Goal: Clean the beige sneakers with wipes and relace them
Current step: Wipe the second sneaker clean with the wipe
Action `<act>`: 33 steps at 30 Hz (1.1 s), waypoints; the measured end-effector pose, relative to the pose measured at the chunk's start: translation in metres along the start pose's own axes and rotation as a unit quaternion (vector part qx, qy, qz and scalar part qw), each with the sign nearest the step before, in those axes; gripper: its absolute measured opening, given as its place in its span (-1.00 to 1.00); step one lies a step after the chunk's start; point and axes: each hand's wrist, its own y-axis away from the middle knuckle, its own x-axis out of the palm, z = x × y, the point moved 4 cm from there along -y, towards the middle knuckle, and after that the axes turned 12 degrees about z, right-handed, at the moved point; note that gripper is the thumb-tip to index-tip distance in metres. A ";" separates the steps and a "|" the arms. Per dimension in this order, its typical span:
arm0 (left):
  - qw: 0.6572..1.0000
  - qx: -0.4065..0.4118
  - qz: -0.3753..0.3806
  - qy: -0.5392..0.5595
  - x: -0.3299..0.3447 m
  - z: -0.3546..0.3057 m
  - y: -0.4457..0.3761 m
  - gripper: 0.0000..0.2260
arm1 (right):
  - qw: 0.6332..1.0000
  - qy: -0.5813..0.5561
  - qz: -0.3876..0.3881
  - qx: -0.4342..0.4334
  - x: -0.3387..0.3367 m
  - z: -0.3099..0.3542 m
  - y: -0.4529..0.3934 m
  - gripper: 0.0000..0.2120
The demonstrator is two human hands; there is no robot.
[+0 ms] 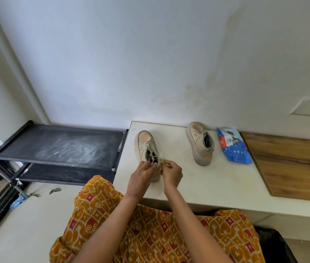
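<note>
**Hands at the collar of the near sneaker**

The white counter [216, 179] carries everything. Against its left edge stands a black shoe rack [55, 145]. The near sneaker [143, 147] lies lengthwise on the counter, toe towards the wall. The second sneaker [200, 143] sits to its right, toe likewise away, beside the blue wipes pack [233, 149]. The left hand [141, 175] and right hand [171, 173] pinch the laces [151, 150] at the heel opening.
</note>
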 end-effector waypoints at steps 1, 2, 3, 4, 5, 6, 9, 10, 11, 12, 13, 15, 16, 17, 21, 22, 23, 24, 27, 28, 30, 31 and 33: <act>1.000 0.004 0.001 0.000 0.001 0.001 0.000 -0.67 | 1.000 -0.004 -0.002 -0.012 0.000 0.000 0.003 -0.88; 1.000 0.007 0.002 -0.003 0.003 0.003 0.000 -0.67 | 1.000 -0.010 0.001 -0.023 0.000 -0.003 0.009 -0.89; 1.000 0.009 0.004 -0.007 0.004 0.004 -0.001 -0.67 | 1.000 -0.006 0.007 -0.027 -0.001 -0.008 0.013 -0.91; 1.000 0.010 0.005 -0.010 0.005 0.005 -0.001 -0.67 | 1.000 0.006 0.017 -0.026 -0.001 -0.014 0.017 -0.92; 1.000 0.012 0.005 -0.012 0.005 0.005 -0.001 -0.66 | 0.999 0.019 0.026 -0.020 -0.001 -0.020 0.018 -0.91; 1.000 0.014 0.006 -0.013 0.004 0.005 0.000 -0.65 | 0.999 0.026 0.030 -0.010 -0.002 -0.024 0.016 -0.90; 1.000 0.017 0.010 -0.019 0.001 0.003 -0.001 -0.60 | 1.000 0.025 0.006 0.015 -0.003 -0.017 0.003 -0.89; 1.000 0.016 0.010 -0.024 0.001 0.003 -0.001 -0.60 | 1.000 0.023 -0.001 0.011 -0.003 -0.011 0.001 -0.90; 0.999 0.016 0.008 -0.029 0.001 0.003 -0.001 -0.60 | 1.000 0.016 -0.006 0.002 -0.002 -0.005 0.000 -0.91; 0.999 0.017 0.004 -0.031 0.001 0.002 -0.001 -0.61 | 1.000 0.006 -0.008 -0.009 0.000 -0.001 0.002 -0.92; 0.999 0.016 0.000 -0.027 0.002 0.002 -0.001 -0.62 | 1.000 -0.003 -0.008 -0.015 0.001 -0.001 0.006 -0.93; 1.000 0.012 -0.003 -0.016 0.004 0.001 -0.003 -0.63 | 1.000 -0.013 0.000 -0.015 0.003 -0.010 0.018 -0.92; 1.000 0.011 -0.004 -0.015 0.005 0.001 -0.003 -0.63 | 1.000 -0.005 0.007 -0.014 0.004 -0.018 0.023 -0.90; 1.000 0.014 -0.003 -0.016 0.005 0.001 -0.003 -0.63 | 1.000 0.006 0.015 -0.010 0.005 -0.026 0.027 -0.88; 0.999 0.034 0.007 -0.040 -0.001 0.003 -0.006 -0.63 | 1.000 -0.004 0.000 0.013 0.005 -0.031 0.021 -0.88; 0.998 0.036 0.013 -0.047 -0.002 0.004 -0.006 -0.61 | 1.000 -0.022 -0.012 0.019 0.004 -0.028 0.018 -0.88; 0.998 0.037 0.018 -0.055 -0.001 0.005 -0.007 -0.60 | 0.999 -0.042 -0.024 0.015 0.003 -0.023 0.015 -0.89; 0.997 0.036 0.020 -0.061 0.000 0.005 -0.007 -0.58 | 0.998 -0.056 -0.032 0.004 0.003 -0.016 0.013 -0.90; 0.998 0.031 0.017 -0.058 0.005 0.005 -0.005 -0.55 | 0.997 -0.052 -0.036 -0.039 0.005 -0.004 0.016 -0.93; 0.998 0.030 0.013 -0.055 0.007 0.006 -0.004 -0.55 | 0.998 -0.039 -0.027 -0.046 0.006 -0.006 0.020 -0.93; 0.998 0.029 0.012 -0.050 0.008 0.006 -0.004 -0.54 | 0.999 -0.002 -0.002 -0.049 0.006 -0.017 0.025 -0.93; 0.998 0.031 0.010 -0.052 0.007 0.005 -0.005 -0.55 | 0.999 0.014 0.008 -0.049 0.004 -0.021 0.024 -0.92; 0.998 0.032 0.003 -0.055 0.005 0.003 -0.006 -0.57 | 0.998 0.039 0.011 -0.050 0.002 -0.022 0.016 -0.91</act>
